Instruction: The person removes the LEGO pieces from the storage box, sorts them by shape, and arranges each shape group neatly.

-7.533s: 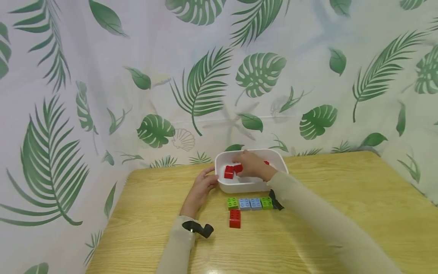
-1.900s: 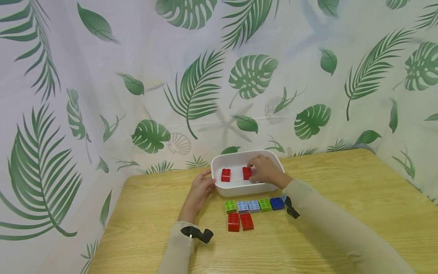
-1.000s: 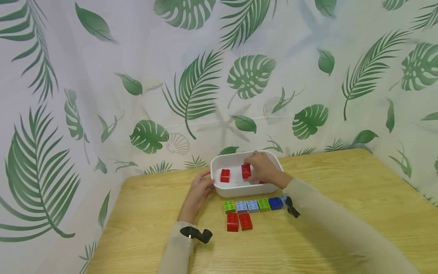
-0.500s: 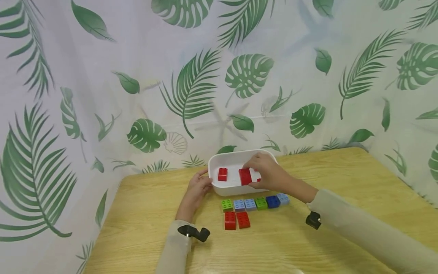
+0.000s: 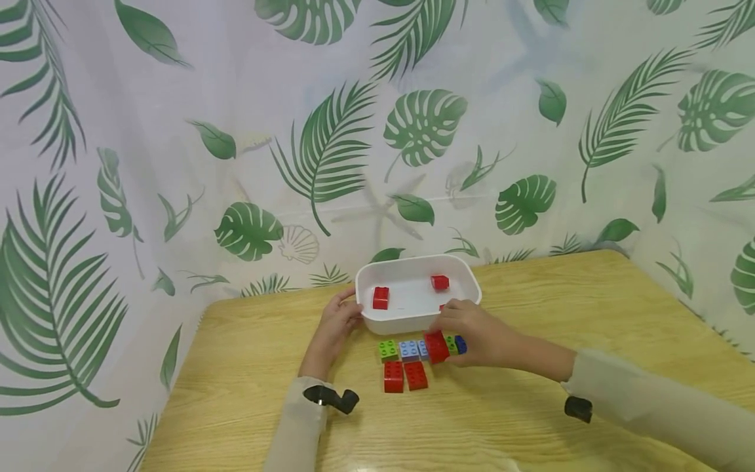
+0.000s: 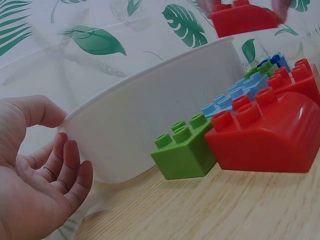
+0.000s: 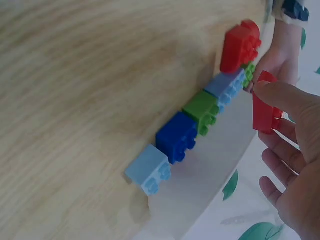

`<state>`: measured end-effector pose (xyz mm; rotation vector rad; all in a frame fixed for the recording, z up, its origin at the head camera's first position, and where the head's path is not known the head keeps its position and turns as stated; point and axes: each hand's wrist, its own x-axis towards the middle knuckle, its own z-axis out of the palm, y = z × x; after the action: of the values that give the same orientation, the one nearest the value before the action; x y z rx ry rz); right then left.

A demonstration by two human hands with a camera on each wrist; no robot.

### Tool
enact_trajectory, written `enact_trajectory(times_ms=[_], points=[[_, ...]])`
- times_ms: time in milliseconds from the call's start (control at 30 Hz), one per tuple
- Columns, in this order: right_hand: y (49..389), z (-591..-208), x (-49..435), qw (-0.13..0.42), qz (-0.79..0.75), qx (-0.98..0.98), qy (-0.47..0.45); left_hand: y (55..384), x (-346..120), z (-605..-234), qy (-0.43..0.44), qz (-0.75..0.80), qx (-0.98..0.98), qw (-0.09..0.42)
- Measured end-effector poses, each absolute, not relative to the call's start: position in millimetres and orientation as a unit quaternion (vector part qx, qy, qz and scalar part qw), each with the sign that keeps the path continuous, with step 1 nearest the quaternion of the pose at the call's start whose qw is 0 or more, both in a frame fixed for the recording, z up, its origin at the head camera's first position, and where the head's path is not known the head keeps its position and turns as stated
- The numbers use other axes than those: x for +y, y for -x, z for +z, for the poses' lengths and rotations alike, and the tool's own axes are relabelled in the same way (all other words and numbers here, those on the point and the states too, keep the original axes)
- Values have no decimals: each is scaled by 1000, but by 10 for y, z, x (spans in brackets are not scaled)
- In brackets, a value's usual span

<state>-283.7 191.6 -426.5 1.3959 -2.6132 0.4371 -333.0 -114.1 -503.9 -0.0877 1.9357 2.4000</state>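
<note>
My right hand (image 5: 486, 337) pinches a red toy brick (image 5: 435, 347) between thumb and fingers. The right wrist view shows this held brick (image 7: 263, 107) above the brick row. At the left end of a white plastic box (image 5: 401, 324), my left hand (image 5: 331, 334) grips the corner, its fingers bent against the wall in the left wrist view. Inside the box lie a red brick (image 5: 381, 298) on the left and another red brick (image 5: 440, 282) at the back; a third red piece is mostly hidden by the right hand. A curved red brick (image 5: 393, 377) and a flatter-looking red brick (image 5: 415, 375) lie in front.
Along the box's front runs a row of studded bricks: green brick (image 5: 387, 351), light blue bricks (image 5: 409, 351), another green one, a dark blue brick (image 7: 176, 136) and an end light blue brick (image 7: 148, 167). Leaf-patterned cloth (image 5: 354, 131) hangs behind the wooden table (image 5: 248, 367).
A second red brick has joined the first in front of the row. Since then my right hand has taken another red brick from the box and brought it out over the row.
</note>
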Motion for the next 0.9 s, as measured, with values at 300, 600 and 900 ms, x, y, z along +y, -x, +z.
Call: enact_trajectory(times_ms=[300, 600, 900], points=[[2735, -4460, 1950, 61, 129, -864, -483, 3304, -1132, -5038, 33, 782, 622, 30], [2721, -4590, 1944, 76, 125, -856, -496, 3311, -1128, -5021, 28, 783, 621, 23], [2735, -4665, 1925, 98, 107, -852, -503, 3300, -1134, -5022, 28, 782, 623, 24]])
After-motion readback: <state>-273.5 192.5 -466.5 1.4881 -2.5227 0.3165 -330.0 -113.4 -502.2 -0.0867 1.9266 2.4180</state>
